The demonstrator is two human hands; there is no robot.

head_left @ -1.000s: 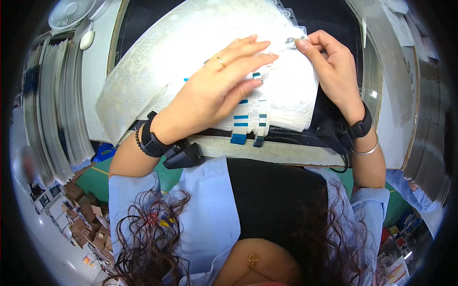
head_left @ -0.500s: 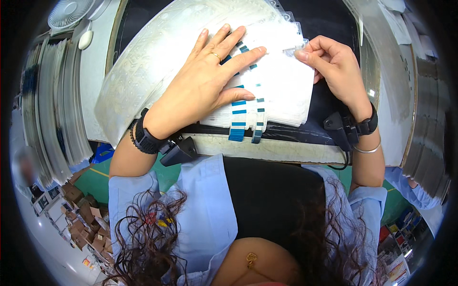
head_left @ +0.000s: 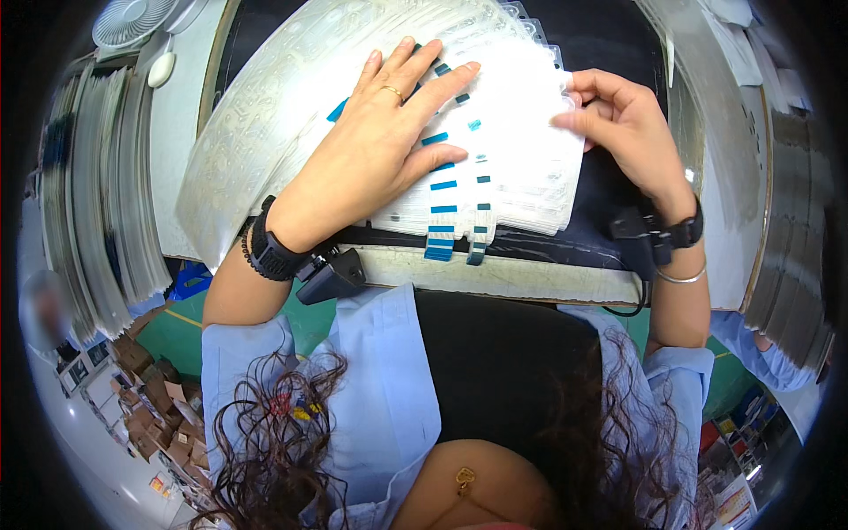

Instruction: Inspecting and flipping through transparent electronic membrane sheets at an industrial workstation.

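A fanned stack of thin, clear-to-whitish plastic sheets (head_left: 526, 172) lies on a dark work surface, with teal marks (head_left: 440, 246) stepped along the near edges. My left hand (head_left: 375, 141) rests flat on the fan, its fingers stretched and slightly spread over the sheets. At the fan's right edge, my right hand (head_left: 629, 124) has the border of a top sheet between its bent fingers and thumb. The thumb is on the upper face and a little blurred; some fingertips are hidden. Glare washes out much of the sheet surface.
Larger curved clear sheets (head_left: 234, 159) spread out at the left of the fan. Upright stacks of sheets (head_left: 97, 203) stand at far left, and another stack (head_left: 791, 238) at far right. A small white fan (head_left: 132, 22) sits at the upper left. The pale table edge (head_left: 530, 272) runs close to my body.
My left hand has slid slightly up and left over the sheets. The right thumb has shifted down a little along the sheets' edge, and the upper sheets are fanned a bit differently.
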